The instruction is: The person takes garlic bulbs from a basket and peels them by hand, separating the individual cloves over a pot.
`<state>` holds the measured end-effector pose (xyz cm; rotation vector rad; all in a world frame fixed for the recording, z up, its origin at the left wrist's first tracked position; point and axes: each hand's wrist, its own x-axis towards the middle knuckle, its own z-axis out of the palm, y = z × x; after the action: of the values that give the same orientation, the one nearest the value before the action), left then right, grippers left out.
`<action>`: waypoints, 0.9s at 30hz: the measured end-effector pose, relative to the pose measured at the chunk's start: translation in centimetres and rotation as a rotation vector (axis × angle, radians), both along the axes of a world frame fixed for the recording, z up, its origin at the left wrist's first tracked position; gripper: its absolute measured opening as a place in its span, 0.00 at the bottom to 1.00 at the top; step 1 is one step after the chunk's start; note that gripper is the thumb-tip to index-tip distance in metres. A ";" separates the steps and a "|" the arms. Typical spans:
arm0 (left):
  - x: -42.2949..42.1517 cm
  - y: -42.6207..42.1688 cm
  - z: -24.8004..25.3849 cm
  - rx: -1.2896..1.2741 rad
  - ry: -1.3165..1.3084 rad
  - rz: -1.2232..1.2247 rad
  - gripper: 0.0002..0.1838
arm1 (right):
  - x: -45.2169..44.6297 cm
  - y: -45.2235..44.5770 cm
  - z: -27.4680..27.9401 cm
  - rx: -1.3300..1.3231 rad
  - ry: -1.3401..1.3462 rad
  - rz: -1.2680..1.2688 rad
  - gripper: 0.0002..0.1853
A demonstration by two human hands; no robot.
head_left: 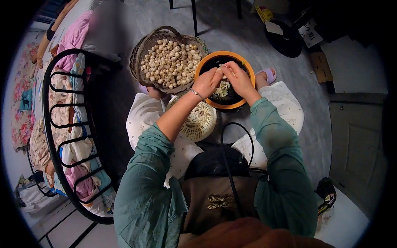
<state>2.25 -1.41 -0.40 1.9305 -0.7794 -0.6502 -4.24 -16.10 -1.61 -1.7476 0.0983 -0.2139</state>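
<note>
Over an orange-rimmed bin with a dark lining, my left hand and my right hand meet with fingers pinched together. Something small and pale shows between the fingertips, too small to make out. Pale peelings lie inside the bin below them. To the left stands a woven basket heaped with whitish bulbs that look like garlic. A cream perforated basket with some small pieces in it sits under my left forearm, between my legs.
A black metal bed frame with bedding stands at the left, where another person's arm shows. Black legs of furniture are ahead. A cardboard box and a door are at the right. A black cable hangs before me.
</note>
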 end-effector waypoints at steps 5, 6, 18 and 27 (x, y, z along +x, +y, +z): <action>-1.4 -1.0 0.8 -0.066 0.235 0.172 0.23 | -0.3 0.5 0.3 -0.162 0.007 -0.067 0.08; -1.3 -0.9 0.6 -0.065 0.236 0.172 0.23 | -0.4 0.6 0.7 -0.185 -0.013 -0.082 0.08; -1.6 -1.0 -2.0 -0.139 -0.086 0.163 0.20 | -1.2 2.3 1.0 -0.231 0.025 -0.201 0.08; -2.6 -1.3 -1.8 -0.157 -0.137 0.224 0.23 | -1.1 2.4 0.3 -0.088 0.061 -0.286 0.09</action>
<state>-0.32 -2.68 -2.24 1.8969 -0.6643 -0.3144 -5.32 -13.69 -1.29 -1.8240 0.3896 -0.3777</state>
